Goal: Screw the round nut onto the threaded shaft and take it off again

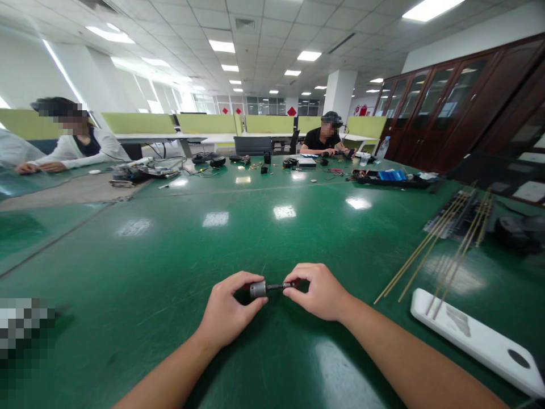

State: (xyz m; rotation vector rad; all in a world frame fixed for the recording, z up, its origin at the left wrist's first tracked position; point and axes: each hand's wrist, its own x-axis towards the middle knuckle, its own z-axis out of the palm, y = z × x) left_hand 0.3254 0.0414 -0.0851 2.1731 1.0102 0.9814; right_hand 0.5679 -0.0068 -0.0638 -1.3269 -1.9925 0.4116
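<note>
Between the thumb and fingers of my left hand [230, 307] is a short silver metal cylinder [258, 289], lying on its side. My right hand [319, 292] pinches a thin dark shaft [276, 287] with a metal collar and a reddish part at the fingers. The shaft's left end meets the cylinder, in line with it. I cannot tell whether the two are joined. Both hands are low over the near middle of the green table [191, 250]. Fingers hide part of each piece.
Thin wooden sticks [426, 241] and a white elongated case [477, 335] lie at right. Farther back are a black tray with blue items [394, 177], a bottle [383, 149] and piled electronics [142, 170]. People sit at far left [80, 136] and far right [323, 136]. A pixelated object [21, 326] is near left.
</note>
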